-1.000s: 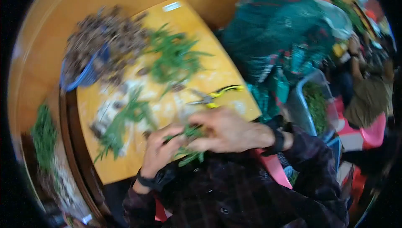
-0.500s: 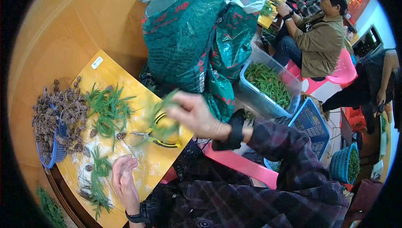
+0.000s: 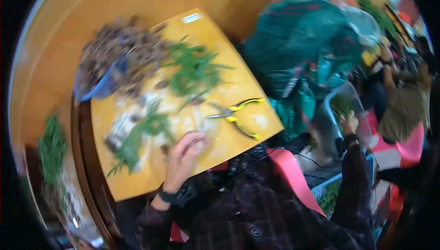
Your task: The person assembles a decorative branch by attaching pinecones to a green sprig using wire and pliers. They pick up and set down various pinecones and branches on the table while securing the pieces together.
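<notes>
My left hand (image 3: 185, 160) rests low over the front of a yellow board (image 3: 183, 183), its fingers loosely bent with nothing visible in them. Beside it lies a green needle sprig (image 3: 149, 130), and a bushier clump of green sprigs (image 3: 195, 71) sits farther back. Pliers with yellow and black handles (image 3: 233, 114) lie spread on the board, untouched. Far to the right, my right hand (image 3: 349, 124) reaches over a clear plastic tub (image 3: 327, 101) at its greenery (image 3: 340, 105). Blur hides whether those fingers hold anything.
A blue basket (image 3: 98, 87) heaped with brown cones (image 3: 107, 50) stands at the board's left. Big green plastic bags (image 3: 298, 43) fill the back. A pink chair (image 3: 298, 176) and a person in a tan top (image 3: 405, 108) are at right. More greenery (image 3: 51, 144) lies far left.
My right hand has moved from above the board, where it held a green sprig, rightward to the tub. The pliers now lie uncovered. The whole view has swung right.
</notes>
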